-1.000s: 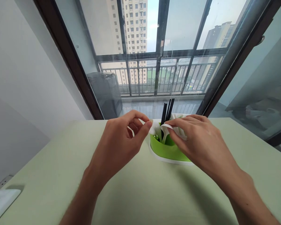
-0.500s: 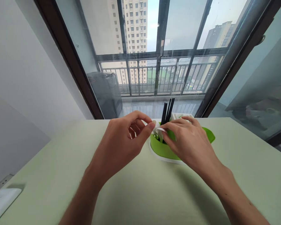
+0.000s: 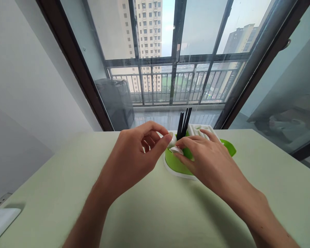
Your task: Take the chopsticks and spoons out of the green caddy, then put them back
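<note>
A green utensil holder (image 3: pixel 176 164) with a white base stands near the far edge of the table. Several black chopsticks (image 3: pixel 184 124) rise out of it. At its left end, my left hand (image 3: pixel 134 156) pinches a rounded white spoon (image 3: pixel 173 140) between thumb and index finger. Just in front of that one, a second white spoon (image 3: pixel 176 150) is tilted over the holder's rim, gripped by the thumb and fingers of my right hand (image 3: pixel 209 155). The handles of both spoons are mostly hidden. My right hand also covers the middle of the holder.
Behind my right hand shows a white slotted rack (image 3: pixel 200 129) on the holder. A white flat object (image 3: pixel 3 220) lies at the table's left edge. The pale green table (image 3: pixel 155 213) ends at a glass door, with a dark covered object (image 3: pixel 115 103) beyond.
My right hand has lowered slightly, and the spoon in it has tipped flatter, nearer the holder's front rim. My left hand has stayed nearly still.
</note>
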Tool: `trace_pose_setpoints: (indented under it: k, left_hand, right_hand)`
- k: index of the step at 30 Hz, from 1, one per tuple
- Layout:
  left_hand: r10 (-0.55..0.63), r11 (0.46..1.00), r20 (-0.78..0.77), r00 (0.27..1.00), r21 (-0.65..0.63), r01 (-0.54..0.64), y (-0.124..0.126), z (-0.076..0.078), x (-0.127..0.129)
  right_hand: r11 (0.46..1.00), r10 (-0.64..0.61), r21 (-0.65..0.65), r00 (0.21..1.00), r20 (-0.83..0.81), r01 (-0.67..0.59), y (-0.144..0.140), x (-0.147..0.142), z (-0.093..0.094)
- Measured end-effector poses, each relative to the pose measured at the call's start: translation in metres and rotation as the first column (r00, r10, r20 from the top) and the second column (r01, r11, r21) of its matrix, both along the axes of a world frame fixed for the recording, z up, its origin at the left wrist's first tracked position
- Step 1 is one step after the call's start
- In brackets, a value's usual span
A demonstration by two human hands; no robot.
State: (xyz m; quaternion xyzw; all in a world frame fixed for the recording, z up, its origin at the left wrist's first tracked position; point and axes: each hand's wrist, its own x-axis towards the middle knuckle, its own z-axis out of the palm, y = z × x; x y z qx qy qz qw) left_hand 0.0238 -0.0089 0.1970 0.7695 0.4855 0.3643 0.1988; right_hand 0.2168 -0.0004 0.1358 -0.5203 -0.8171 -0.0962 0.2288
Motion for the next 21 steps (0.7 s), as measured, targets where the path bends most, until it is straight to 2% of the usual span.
trace_pose_setpoints:
  k: [8,21]
  left_hand:
    - [-0.002,1.0,0.001,1.0,0.003,0.002,-0.0005,-0.0012,0.0006]
    - [0.004,1.0,0.01,1.0,0.004,-0.004,-0.0002,-0.0011,0.0022]
  right_hand:
    - [1.0,-0.022,-0.005,1.0,0.008,0.022,-0.0042,0.0012,0.0061]
    - [1.0,-0.023,-0.007,1.0,-0.015,0.023,-0.0043,-0.0044,0.002]
